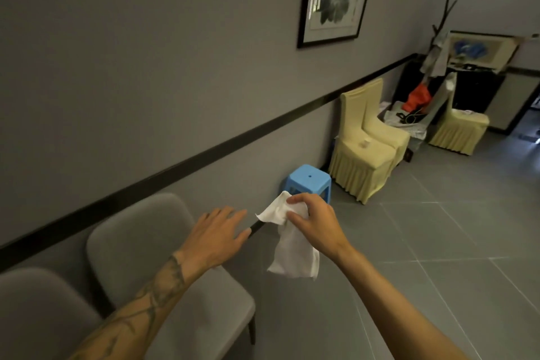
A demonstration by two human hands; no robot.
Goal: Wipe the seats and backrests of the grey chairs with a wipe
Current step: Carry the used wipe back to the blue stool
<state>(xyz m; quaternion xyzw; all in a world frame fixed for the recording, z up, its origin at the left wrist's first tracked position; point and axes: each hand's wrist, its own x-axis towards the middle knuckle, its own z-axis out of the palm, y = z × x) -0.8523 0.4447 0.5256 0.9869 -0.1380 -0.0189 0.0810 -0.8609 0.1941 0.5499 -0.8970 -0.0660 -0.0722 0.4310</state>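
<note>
1. While your right hand (314, 222) carries the wipe (292, 254), the surface to be cleaned lies down and to the left of that grip. The farther grey chair (163, 272) stands against the wall (146, 67), with its backrest (137, 231) on the wall side and its seat (210, 318) running out toward the floor (409, 242).
2. Your right grip is a pinch: thumb and fingers are curled onto the wipe near its upper end. Your left hand (216, 235) is released, fingers straight and spread, holding nothing.
3. The wipe is in the air, past the right edge of that seat and over the floor, touching neither chair. Its long axis runs top to bottom. Most of the sheet hangs below the pinch, and one loose corner sticks out to the left, close to your left fingertips but apart from them.
4. Your left hand is the nearer one to the chair, sitting over its right side beside the backrest. You cannot tell from this view whether it touches the upholstery. Your right hand is just outside the chair's edge. My judgement is that the next move is either the left hand taking the loose corner to spread the sheet, or the right hand swinging left and down onto the seat.
5. The wipe is white, thin and limp, bunched at the pinch and flatter lower down. It will likely fold on itself unless pressed flat under the palm.
6. The closer grey chair (38, 310) stands just beside the first, at the lower left.
</note>
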